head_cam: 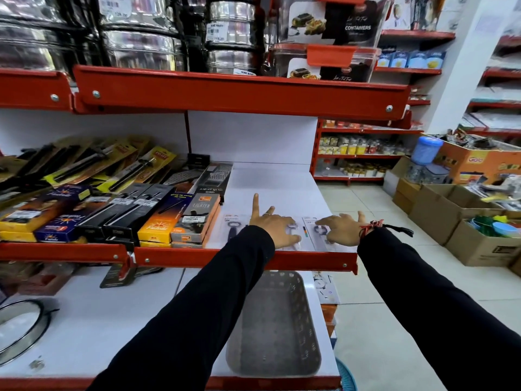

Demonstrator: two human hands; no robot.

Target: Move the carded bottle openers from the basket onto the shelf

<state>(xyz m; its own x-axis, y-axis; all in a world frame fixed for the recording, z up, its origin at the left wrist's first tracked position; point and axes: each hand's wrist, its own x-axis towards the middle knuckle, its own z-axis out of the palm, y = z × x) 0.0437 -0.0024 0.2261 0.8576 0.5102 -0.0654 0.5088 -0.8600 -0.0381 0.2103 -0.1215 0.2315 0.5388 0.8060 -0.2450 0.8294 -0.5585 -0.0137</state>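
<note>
On the white shelf (270,182), near its red front lip, three carded bottle openers (233,228) are lying flat side by side, long axes running near to far. Both hands are resting palm-down on them, gripping nothing: the left hand (272,225), fingers spread with one pointing far, is pressing the middle card, and the right hand (339,228), fingers loosely splayed, is covering the rightmost card just beside the shelf's right edge. Bare shelf is lying open beyond the cards. Below, the grey basket (275,328) is looking empty, so placing seems nearly finished.
</note>
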